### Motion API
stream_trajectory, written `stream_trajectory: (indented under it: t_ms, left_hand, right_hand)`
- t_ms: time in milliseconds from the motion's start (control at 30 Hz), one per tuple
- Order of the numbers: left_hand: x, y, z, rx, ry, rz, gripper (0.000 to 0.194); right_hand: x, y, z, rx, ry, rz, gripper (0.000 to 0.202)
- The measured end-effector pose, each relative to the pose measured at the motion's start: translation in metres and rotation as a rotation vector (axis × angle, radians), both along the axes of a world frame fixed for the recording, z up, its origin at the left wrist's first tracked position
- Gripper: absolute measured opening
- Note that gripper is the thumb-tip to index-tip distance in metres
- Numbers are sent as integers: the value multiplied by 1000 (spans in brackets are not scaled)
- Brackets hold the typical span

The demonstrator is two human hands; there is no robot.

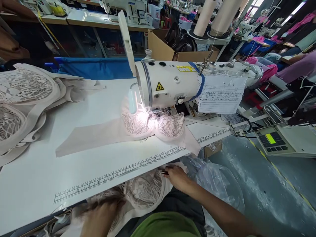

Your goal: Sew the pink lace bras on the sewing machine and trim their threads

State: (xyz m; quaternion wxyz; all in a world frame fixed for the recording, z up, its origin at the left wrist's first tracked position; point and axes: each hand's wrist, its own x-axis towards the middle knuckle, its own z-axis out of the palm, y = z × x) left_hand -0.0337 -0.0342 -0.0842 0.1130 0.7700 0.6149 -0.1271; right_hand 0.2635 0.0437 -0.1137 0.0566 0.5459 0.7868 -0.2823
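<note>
Below the table's front edge, a beige lace bra (145, 191) lies across my lap. My right hand (178, 178) is closed at the right side of its cup, with a small dark pointed tool (164, 172) showing at the fingertips; its kind is unclear. On the left, my left hand (101, 214) rests over more of the beige fabric, smeared by motion, its fingers hidden. Another lace bra (170, 126) lies on the white table (98, 177), partly under the lit head of a sewing machine (168, 80). One of its wings stretches out flat to the left.
Several stacked beige bras (27, 89) lie at the table's left. A printed ruler (118, 172) runs along the front edge. Behind the machine stand a cardboard box (160, 46) and thread cones (204, 18). A clear plastic bag (219, 181) hangs at the right.
</note>
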Motion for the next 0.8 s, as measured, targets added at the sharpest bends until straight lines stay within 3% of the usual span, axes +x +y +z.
stream_trajectory:
  t_ms: [67, 133, 200, 267, 300, 333, 400, 500, 567, 633, 800]
  left_hand:
    - [12, 1, -5, 227, -36, -202, 42]
    - [18, 8, 1, 446, -214, -440, 40]
    - [24, 28, 16, 574, -449, -677, 36]
    - [32, 62, 33, 579, -556, -802, 25]
    - [37, 84, 39, 560, -531, -777, 22]
    - [42, 108, 45, 577, -505, -719, 25]
    - [53, 155, 51, 618, -454, -628, 34]
    - [64, 206, 51, 457, -394, -597, 35]
    - [68, 222, 48, 389, -370, -614, 36]
    - [69, 226, 46, 400, -352, -631, 36]
    - [69, 218, 43, 490, -274, -642, 36]
  right_hand:
    - [-1, -4, -5, 38, -41, 1, 21]
    - [3, -6, 1, 125, -37, 54, 24]
    - [6, -3, 13, 312, 81, 229, 20]
    - [9, 9, 30, 543, 267, 462, 24]
    - [9, 19, 40, 616, 326, 535, 22]
    - [8, 34, 50, 665, 338, 513, 20]
    - [6, 71, 70, 723, 289, 284, 26]
    - [2, 135, 90, 714, 120, -37, 35]
    - [0, 170, 94, 700, -22, -121, 37]
    - [-1, 194, 92, 663, -124, -117, 36]
    - [4, 213, 86, 591, -244, 9, 24]
